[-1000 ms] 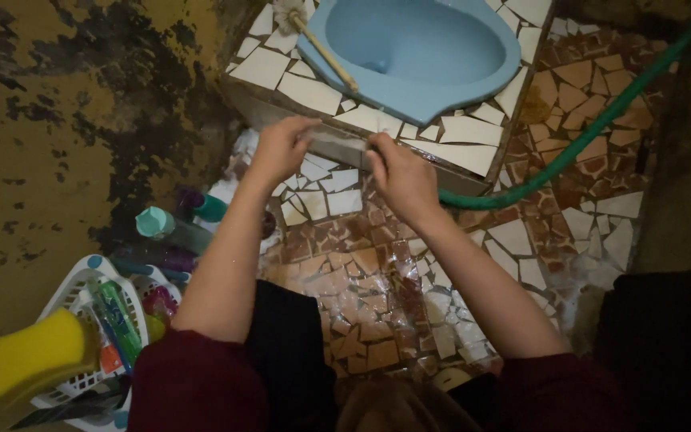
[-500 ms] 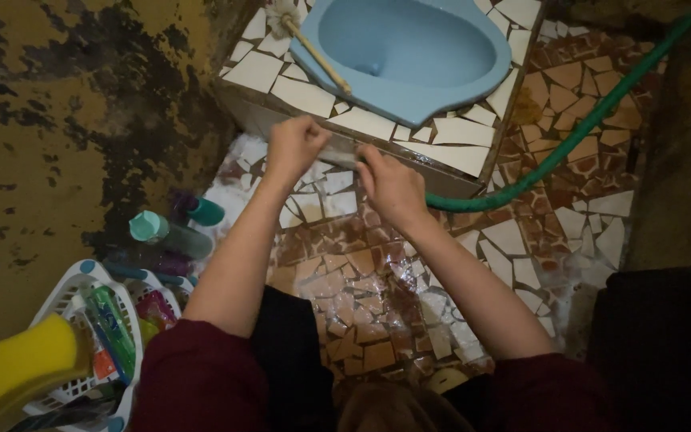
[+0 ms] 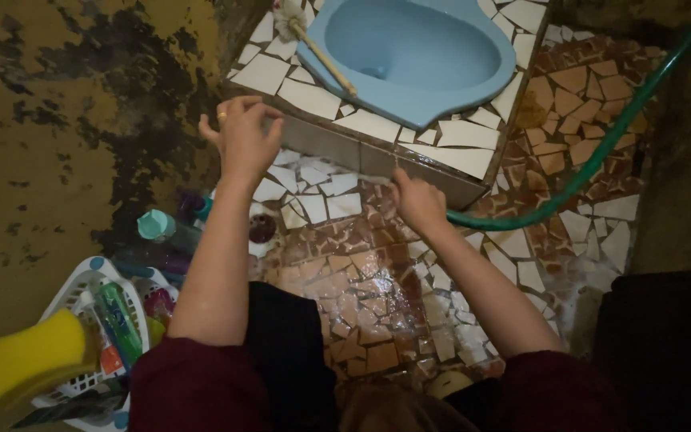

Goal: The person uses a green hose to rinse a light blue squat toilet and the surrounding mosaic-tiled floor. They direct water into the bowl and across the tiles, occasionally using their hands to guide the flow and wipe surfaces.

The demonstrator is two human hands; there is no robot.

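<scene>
- Head view: left hand [image 3: 241, 138] is up in the air by the corner of the tiled step [image 3: 449, 152], fingers spread apart, holding nothing.
- Right hand [image 3: 417, 200] sits lower, fingers pinched together on a thin pale strip [image 3: 373, 179] just under the step's front edge.
- Blue squat pan [image 3: 413, 52] lies above, green hose [image 3: 585, 160] curves right.
- Basket [image 3: 81, 288] with yellow sponge [image 3: 25, 356] sits far left.

Toilet pan [image 3: 417, 52] sits in the step [image 3: 449, 148]; brush [image 3: 313, 44] on its left; basket [image 3: 81, 292] lower left; hose [image 3: 601, 148] right.
</scene>
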